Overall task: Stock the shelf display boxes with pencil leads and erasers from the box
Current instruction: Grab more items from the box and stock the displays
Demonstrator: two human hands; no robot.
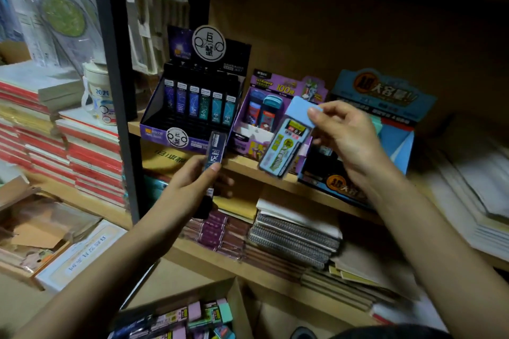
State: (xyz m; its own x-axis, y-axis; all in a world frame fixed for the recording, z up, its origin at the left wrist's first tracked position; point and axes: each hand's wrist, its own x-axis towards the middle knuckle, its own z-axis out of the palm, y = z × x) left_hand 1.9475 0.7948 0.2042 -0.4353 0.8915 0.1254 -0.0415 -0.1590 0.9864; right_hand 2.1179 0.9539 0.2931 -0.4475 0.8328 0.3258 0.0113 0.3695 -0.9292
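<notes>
Seen from the head camera, at a dim stationery shelf: a person's left hand (190,184) grips a dark blue lead case (217,146) by its lower end, fingers and thumb curled round it. The case stands nearly upright, just in front of the black-and-purple display box (157,132), where a row of lead tubes (198,103) stands upright.

The right hand (347,135) pinches the top edge of a light blue lead pack (283,146) between thumb and fingertips. The pack hangs tilted in the air before the purple display box (243,118) and beside the blue display box (385,96). All three display boxes sit side by side on the wooden shelf (248,166).

Below, at the picture's lower edge, an open cardboard box (234,300) holds a jumble of erasers (195,314) and lead packs. Spiral notebooks (292,239) lie stacked on the lower shelf, and red-edged books (91,157) are piled at left.
</notes>
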